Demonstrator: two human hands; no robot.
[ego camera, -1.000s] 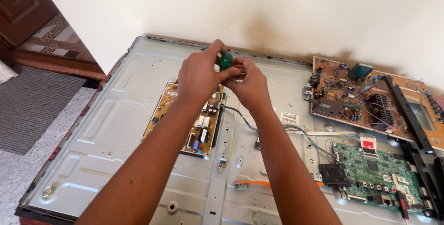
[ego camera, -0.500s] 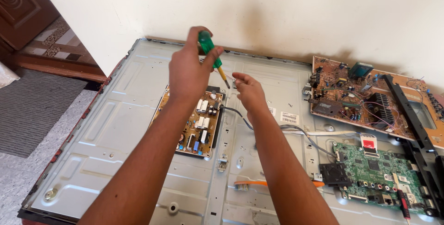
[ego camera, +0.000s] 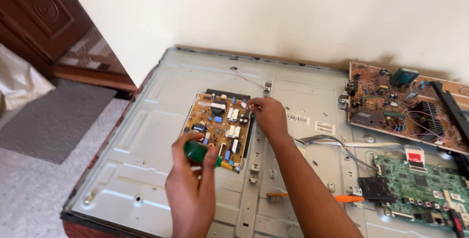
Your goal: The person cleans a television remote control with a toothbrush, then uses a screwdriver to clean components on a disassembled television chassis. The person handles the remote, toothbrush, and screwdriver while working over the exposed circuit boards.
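The screwdriver [ego camera: 202, 154], green handle with a yellow collar, sits in the left hand [ego camera: 191, 189], fingers wrapped tight around the handle. Its tip points at the lower right corner of the tan board [ego camera: 220, 125], which lies on the grey metal back panel [ego camera: 146, 140] of a flat screen laid face down. The right hand [ego camera: 267, 116] rests at that board's upper right edge, fingertips pressed together as if pinching something tiny; I can't tell what, too small.

If you're driving a screw at a corner like that, I'd say keep the shaft straight up over the head, push down before turning, and steady the board with the free hand so it doesn't shift.

Count: one screwdriver, two hands, three circuit boards in all: the tan one, a brown board [ego camera: 391, 101] off to the right near the wall, and a green board [ego camera: 420, 189] below it. One orange-handled brush [ego camera: 317, 198] lies on the panel near the right forearm. Grey wires [ego camera: 337, 142] run from the middle toward the green board.
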